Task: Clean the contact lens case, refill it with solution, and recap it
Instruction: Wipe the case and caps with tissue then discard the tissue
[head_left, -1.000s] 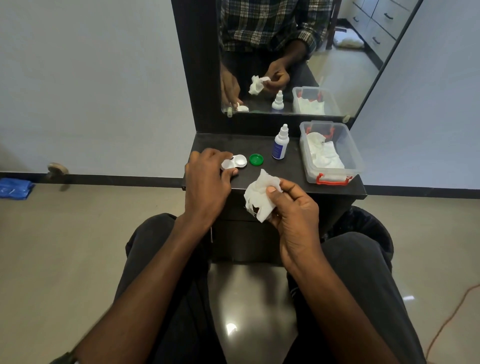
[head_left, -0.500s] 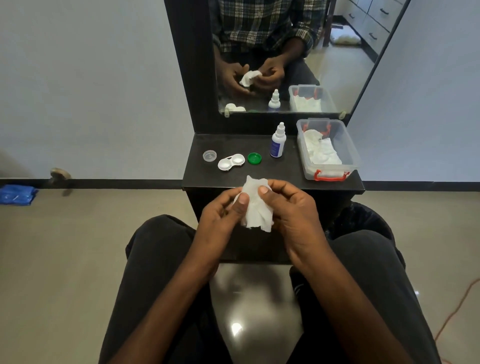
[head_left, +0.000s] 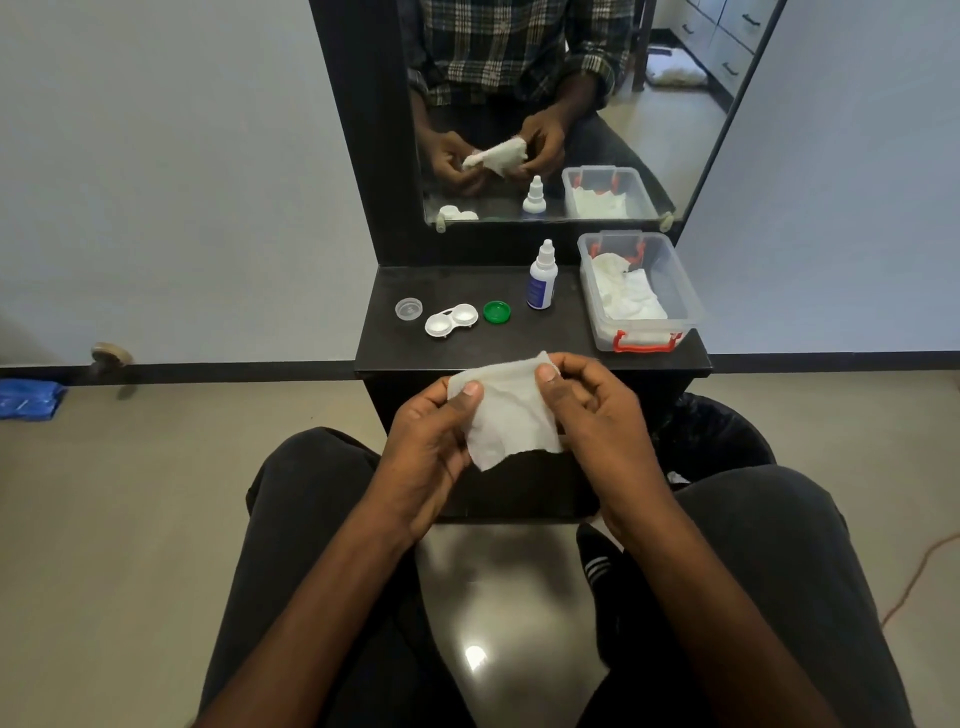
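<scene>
- One white twin-well contact lens case (head_left: 451, 320) lies uncapped on the black shelf (head_left: 545, 343).
- Two loose caps flank the case: clear round cap (head_left: 408, 308) left, green round cap (head_left: 496, 312) right.
- One white solution bottle (head_left: 541, 277) right of the case; one clear plastic tub (head_left: 640, 291) of tissues beyond it.
- One white tissue (head_left: 506, 415), in front of the case: left hand (head_left: 431, 441) and right hand (head_left: 597, 415) each pinch a top corner.
</scene>
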